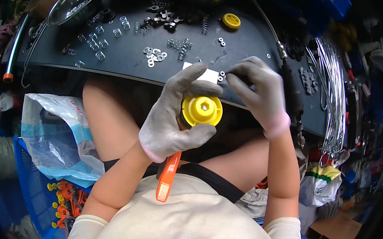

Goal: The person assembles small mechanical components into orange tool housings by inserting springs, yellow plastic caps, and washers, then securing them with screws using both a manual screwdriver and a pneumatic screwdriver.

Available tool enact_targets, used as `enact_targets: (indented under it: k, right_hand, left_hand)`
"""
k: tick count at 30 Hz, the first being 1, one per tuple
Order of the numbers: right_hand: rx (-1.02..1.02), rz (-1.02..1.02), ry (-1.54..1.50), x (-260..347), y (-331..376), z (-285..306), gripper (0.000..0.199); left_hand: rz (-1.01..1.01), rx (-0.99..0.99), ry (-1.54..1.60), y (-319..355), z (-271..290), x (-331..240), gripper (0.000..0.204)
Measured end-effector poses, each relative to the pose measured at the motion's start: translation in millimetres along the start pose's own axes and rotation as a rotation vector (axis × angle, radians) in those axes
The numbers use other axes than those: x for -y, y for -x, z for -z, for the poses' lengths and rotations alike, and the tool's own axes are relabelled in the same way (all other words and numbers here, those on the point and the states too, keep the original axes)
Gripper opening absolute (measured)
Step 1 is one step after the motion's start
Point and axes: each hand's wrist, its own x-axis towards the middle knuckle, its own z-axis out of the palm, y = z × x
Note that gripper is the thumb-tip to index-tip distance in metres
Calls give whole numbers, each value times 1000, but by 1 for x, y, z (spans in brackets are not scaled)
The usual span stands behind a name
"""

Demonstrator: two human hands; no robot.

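My left hand (169,112), in a grey glove, is wrapped round an orange-handled tool with a round yellow cap (203,110). The cap faces up and has a hole with a shiny metal end at its middle. The tool's orange handle (168,177) points down toward my lap. Above the table's near edge, my gloved right hand (261,89) is slightly blurred, its fingers curled and fingertips drawn together. Whether a small part is between them I cannot make out. Close to those fingertips lie a few washers (222,74) and a white card (209,76).
Springs (101,43), a washer pile (154,56), black metal parts (168,19) and a yellow wheel (232,21) lie on the dark table. Metal bowls (76,2) stand behind. Long metal rods (336,96) hang right. A blue basket (33,187) holds orange tools at lower left.
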Motion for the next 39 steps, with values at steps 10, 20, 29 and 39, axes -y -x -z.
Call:
enact_targets:
  k: [10, 20, 29, 39]
  right_hand:
    - [-53, 419, 293, 72, 28, 8, 18]
    - [53, 173, 213, 63, 12, 33, 40]
    - [189, 263, 230, 53, 21, 31, 50]
    - [-3, 512, 319, 102, 26, 6, 30]
  left_hand:
    - [-63, 41, -107, 0, 7, -2, 88]
    - [-32, 68, -655, 0, 23, 0, 77]
    - [28, 109, -555, 5, 27, 2, 74]
    - [-187, -150, -1119, 61, 43, -46, 107]
